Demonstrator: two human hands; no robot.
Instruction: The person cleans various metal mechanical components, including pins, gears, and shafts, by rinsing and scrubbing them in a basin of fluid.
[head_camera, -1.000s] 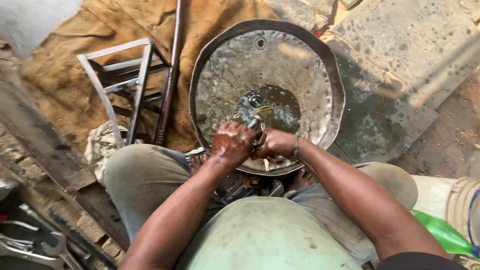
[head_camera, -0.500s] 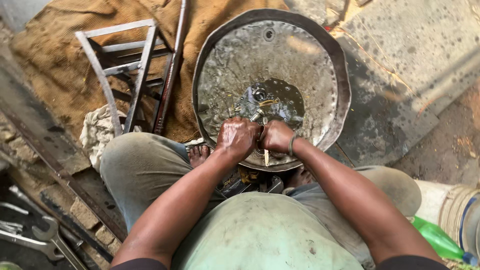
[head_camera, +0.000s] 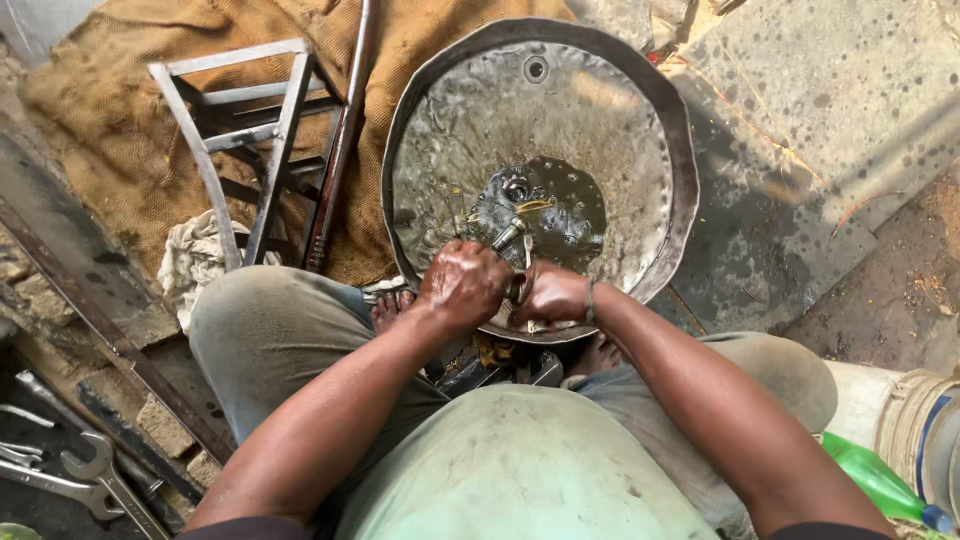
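Note:
A round, dented metal pan lies on the ground between my knees, with dark oily liquid pooled in its middle. Both my hands work together over the pan's near edge. My left hand is closed around a small metal part whose cylindrical end sticks out past my fingers. Fist against fist, my right hand grips the same piece from the other side; a band circles that wrist. What lies between the palms is hidden.
A metal frame and a long rod rest on brown sacking to the left. A dirty rag lies by my left knee. Spanners sit at bottom left. A green bottle and bucket stand at right.
My hands stayed clasped on the part and shifted slightly, twisting it over the pan. The view tilted a little; the pan and surroundings have not moved.

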